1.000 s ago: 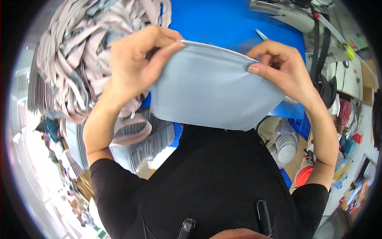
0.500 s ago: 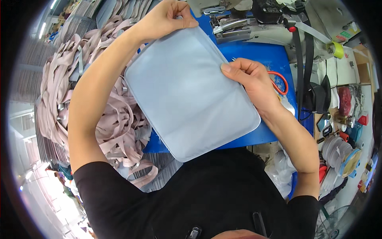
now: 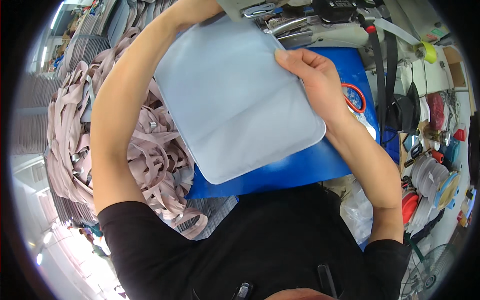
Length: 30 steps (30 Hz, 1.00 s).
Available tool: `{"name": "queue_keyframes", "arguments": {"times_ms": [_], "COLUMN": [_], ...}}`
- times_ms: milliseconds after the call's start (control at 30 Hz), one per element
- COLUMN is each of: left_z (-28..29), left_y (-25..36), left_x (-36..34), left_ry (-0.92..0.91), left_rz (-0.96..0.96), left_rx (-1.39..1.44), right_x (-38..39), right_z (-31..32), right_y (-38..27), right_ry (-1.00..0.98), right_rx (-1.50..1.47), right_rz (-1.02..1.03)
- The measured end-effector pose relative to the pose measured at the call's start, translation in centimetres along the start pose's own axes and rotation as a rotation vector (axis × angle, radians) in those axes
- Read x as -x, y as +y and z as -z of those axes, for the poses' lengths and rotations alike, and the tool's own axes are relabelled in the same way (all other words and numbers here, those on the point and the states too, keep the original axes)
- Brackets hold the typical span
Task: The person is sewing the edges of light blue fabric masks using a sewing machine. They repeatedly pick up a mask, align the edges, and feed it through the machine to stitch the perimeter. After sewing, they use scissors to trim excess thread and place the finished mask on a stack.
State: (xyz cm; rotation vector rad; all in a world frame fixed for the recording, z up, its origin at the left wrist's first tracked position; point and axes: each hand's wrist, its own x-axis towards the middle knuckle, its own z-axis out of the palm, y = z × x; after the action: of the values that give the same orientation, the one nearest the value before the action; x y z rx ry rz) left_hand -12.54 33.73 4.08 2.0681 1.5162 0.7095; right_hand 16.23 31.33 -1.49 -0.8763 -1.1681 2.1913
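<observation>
A light grey-blue flat panel (image 3: 235, 100) with rounded corners and a stitched rim lies tilted over the blue work surface. My right hand (image 3: 312, 75) pinches its right edge, thumb on top. At the panel's far edge my left hand (image 3: 200, 11) reaches under the grey sewing machine (image 3: 260, 9), and its fingers are hidden there. The panel's far end also passes out of sight beneath the machine. Just right of my right hand, the red handle of what look like scissors (image 3: 361, 102) rests on the blue table (image 3: 270, 177).
A large heap of pinkish straps (image 3: 75, 130) crowds the left side, with stacks of grey panels (image 3: 95, 47) behind it. Black straps (image 3: 390, 75) hang at the right by a yellow tape roll (image 3: 427, 51). Spools and bags (image 3: 427, 175) fill the right shelf.
The panel has moved away from me toward the sewing machine, both hands going with it. My left hand's fingers have passed out of sight under the machine.
</observation>
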Motion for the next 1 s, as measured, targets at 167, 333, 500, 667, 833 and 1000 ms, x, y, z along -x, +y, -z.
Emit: {"name": "queue_keyframes", "arguments": {"times_ms": [167, 333, 500, 667, 833, 1000], "left_z": [-0.4, -1.1, -2.3, -13.4, -16.0, -12.9], "left_y": [-0.6, -2.2, 1.2, 12.4, 14.3, 13.5], "left_x": [-0.2, 0.2, 2.0, 8.8, 10.9, 10.5], "left_ry": [0.025, 0.138, 0.532, 0.848, 0.686, 0.66], "left_rz": [-0.023, -0.038, 0.222, 0.109, -0.05, -0.226], "left_rx": [-0.085, -0.242, -0.358, -0.42, -0.527, -0.521], "right_x": [0.7, 2.4, -0.2, -3.2, -1.9, 1.7], "right_z": [-0.9, 0.1, -0.5, -0.2, 0.5, 1.5], "right_y": [1.0, 1.1, 0.6, 2.0, 2.2, 3.4], "right_ry": [0.042, -0.001, -0.017, 0.006, -0.031, 0.084], "right_rx": [-0.108, -0.165, -0.143, -0.182, -0.028, 0.496], "right_rz": [0.047, 0.026, 0.067, 0.153, 0.288, 0.537]}}
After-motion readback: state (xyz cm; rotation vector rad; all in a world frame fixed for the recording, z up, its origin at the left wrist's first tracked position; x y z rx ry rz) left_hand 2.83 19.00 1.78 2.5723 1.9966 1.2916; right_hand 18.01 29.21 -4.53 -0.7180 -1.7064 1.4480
